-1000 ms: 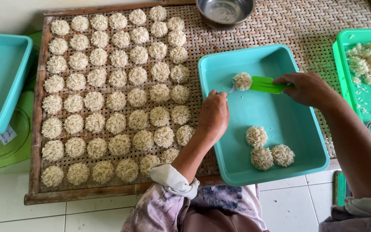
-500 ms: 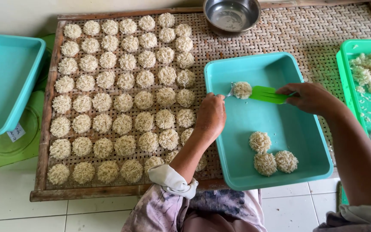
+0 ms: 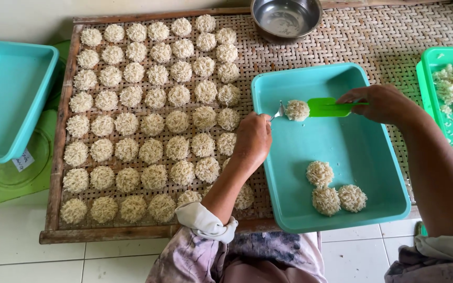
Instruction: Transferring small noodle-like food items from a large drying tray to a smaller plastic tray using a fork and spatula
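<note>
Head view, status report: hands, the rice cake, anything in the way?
Left hand shut on metal fork, tines at rice cake. Right hand shut on green scoop carrying it over teal tray. Nothing in the way.

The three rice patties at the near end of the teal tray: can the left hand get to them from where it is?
Probably yes. The left hand holds a fork at the tray's left rim, and only bare tray floor lies between it and the three rice patties. The right hand is at the far end, out of the way.
</note>
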